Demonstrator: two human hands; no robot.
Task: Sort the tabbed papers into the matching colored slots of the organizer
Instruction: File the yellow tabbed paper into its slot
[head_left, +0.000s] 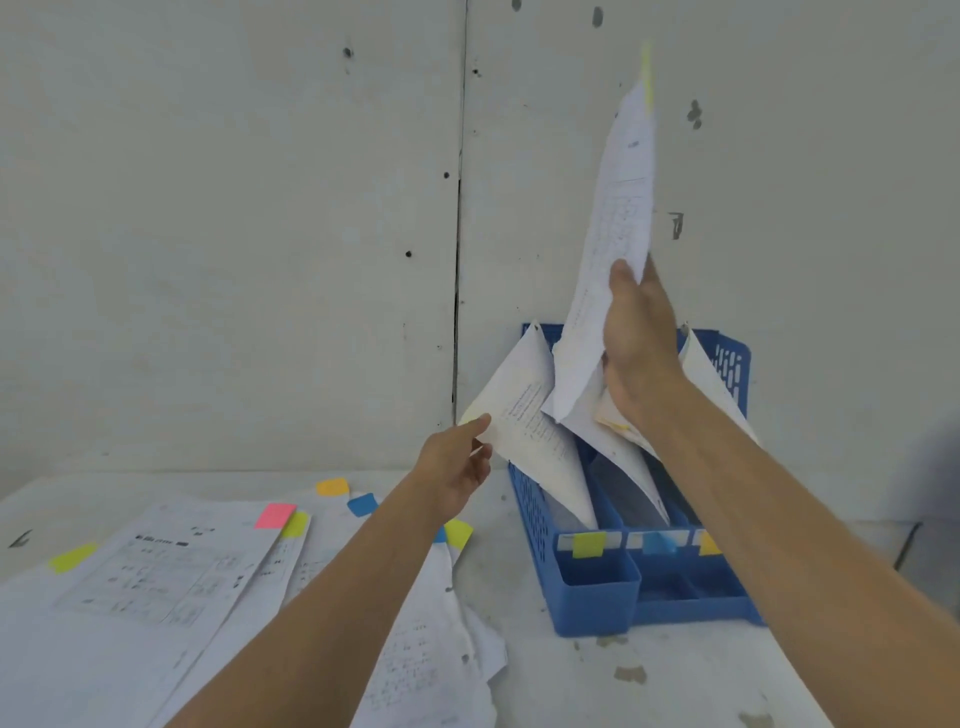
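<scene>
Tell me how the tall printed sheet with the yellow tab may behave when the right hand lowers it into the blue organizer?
The tall printed paper sheet with a yellow tab is probably light and floppy: it curves above the right hand. It may buckle against papers already leaning in the blue plastic organizer, so guiding its lower edge would likely help.

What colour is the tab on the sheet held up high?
Yellow tab, seen in the head view.
</scene>
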